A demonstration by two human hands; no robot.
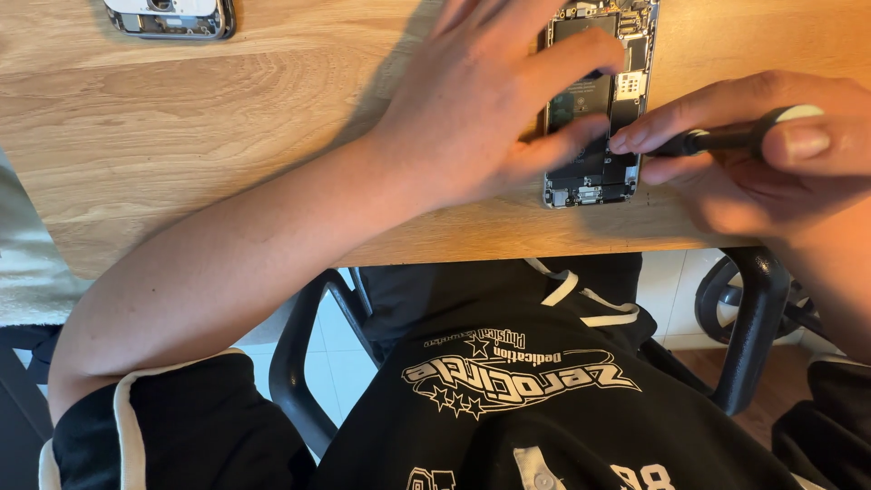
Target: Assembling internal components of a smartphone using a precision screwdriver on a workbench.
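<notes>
— Screwdriving, by the look of it: the right hand (771, 154) pinches a small black screwdriver (726, 138) between thumb and fingertips, closed tight round its handle, the tip at the right edge of the opened phone (594, 109).

— And the other hand?

— The left hand (490, 109) lies spread flat over the phone, fingers loose and gripping nothing, just pinning it to the wooden table (181, 118).

— Where does the phone sit?

— Near the table's front edge, just ahead of the person's lap. Its long axis runs away from the person, connector end nearest them.

— And the driver?

— Roughly crosswise to the phone, tip pointing left. I'd judge the next move needs the tip seated square in a screw head, with the phone held steady.

— That other thing?

— A second phone shell (170, 16), well apart at the table's far left.
</notes>
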